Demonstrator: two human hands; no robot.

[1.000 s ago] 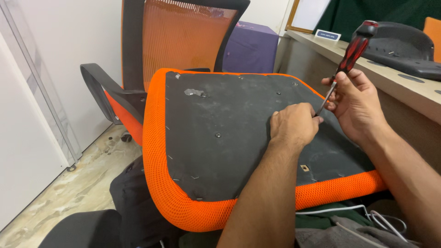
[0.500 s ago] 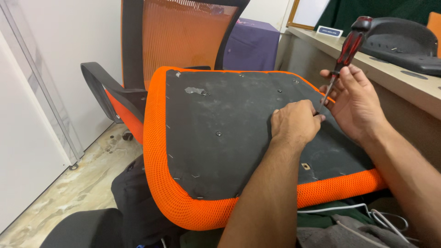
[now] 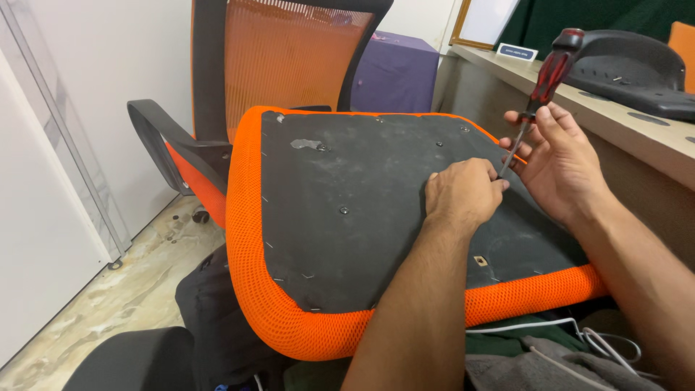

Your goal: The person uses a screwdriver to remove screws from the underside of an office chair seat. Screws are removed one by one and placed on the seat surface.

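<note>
Well to the left of the hands stands a second chair (image 3: 289, 65) with an orange mesh back and a black armrest (image 3: 163, 141), and past it a strip of marbled floor (image 3: 108, 289) beside a white wall. Nearer, the upturned seat cushion (image 3: 347, 239) lies on the person's lap, its black underside up and orange mesh wrapped round the rim. Several small screws or holes dot that board; one small screw (image 3: 344, 211) sits just left of the left hand, and a bare slot shows below the hand towards the near rim. So I'd judge the work partway along, with fixing points not yet dealt with.

The left hand (image 3: 463, 194) is clenched knuckles-up on the board, pinching at the tip of the screwdriver (image 3: 539, 94); what it pinches I cannot tell. The right hand (image 3: 561, 163) is just to its right, fingers closed round the shaft, the red-and-black handle pointing up.

Right of the right hand the cushion's orange edge comes close, and the desk (image 3: 644, 137) rises just beyond, carrying a black plastic chair part (image 3: 630, 69). Room there looks tight; leftward across the board it is open.
</note>
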